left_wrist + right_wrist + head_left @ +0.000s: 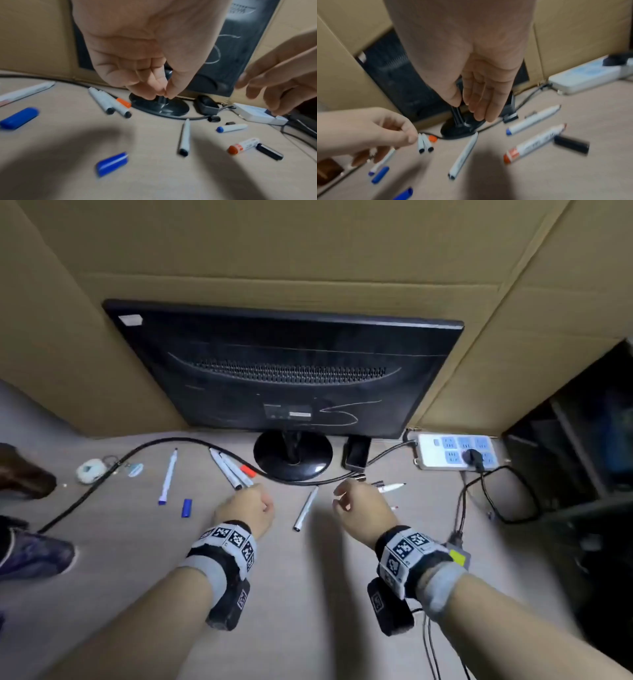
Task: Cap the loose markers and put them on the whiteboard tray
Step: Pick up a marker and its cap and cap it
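Observation:
Several loose markers lie on the tan surface. A white marker (306, 508) (185, 138) (464, 154) lies between my hands. My left hand (253, 501) (163, 93) hovers above the surface with fingertips curled against the thumb, holding nothing. Two markers (229, 469) and an orange cap (248, 470) lie just beyond it. A blue cap (186, 507) (111, 163) is to its left. My right hand (342, 498) (471, 108) hovers with straight fingers, empty. Under and right of it lie a blue-ended marker (534, 119), a red-ended marker (534, 143) and a black cap (571, 144).
A black monitor (284, 371) on a round base (293, 455) stands against cardboard walls behind the markers. A black cable (102, 477) curves across the left. A white power strip (455, 451) with cords sits at the right. A shoe (34, 553) is at the left edge.

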### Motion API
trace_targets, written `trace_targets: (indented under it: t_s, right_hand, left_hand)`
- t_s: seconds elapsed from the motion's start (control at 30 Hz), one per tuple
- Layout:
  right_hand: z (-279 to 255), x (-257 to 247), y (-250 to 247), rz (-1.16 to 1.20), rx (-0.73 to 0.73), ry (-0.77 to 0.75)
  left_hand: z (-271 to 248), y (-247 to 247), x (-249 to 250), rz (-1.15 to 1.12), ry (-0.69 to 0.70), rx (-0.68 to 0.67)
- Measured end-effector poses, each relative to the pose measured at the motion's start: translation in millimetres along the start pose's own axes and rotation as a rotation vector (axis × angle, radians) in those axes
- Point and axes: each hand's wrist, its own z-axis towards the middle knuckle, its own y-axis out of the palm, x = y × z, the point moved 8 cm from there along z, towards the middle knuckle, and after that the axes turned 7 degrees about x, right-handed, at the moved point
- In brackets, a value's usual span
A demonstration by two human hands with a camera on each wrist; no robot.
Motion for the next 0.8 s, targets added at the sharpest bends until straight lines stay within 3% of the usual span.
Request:
trace_targets:
  t_s: [0.2, 0.4, 0.63, 0.8]
  right_hand:
    - [19.4, -3.9, 61.3, -0.068, -0.096, 0.214]
    - [30.5, 8.3, 94.8, -0.017, -0.091, 0.426]
    - [35.4, 20.8, 115.4, 0.032, -0.121, 0.494]
    - [24.7, 16.1, 117.3, 0.414, -0.179, 0.531]
  left_hand:
    - [9.5, 18.6, -58.9, 0.012, -0.068, -0.016]
    - [19.9, 22.2, -87.9, -0.012, -0.071, -0.045]
    - [29.9, 29.3, -87.4, -0.022, -0.024, -0.075]
    - [32.9, 35.4, -79.0, -0.031, -0.002, -0.105]
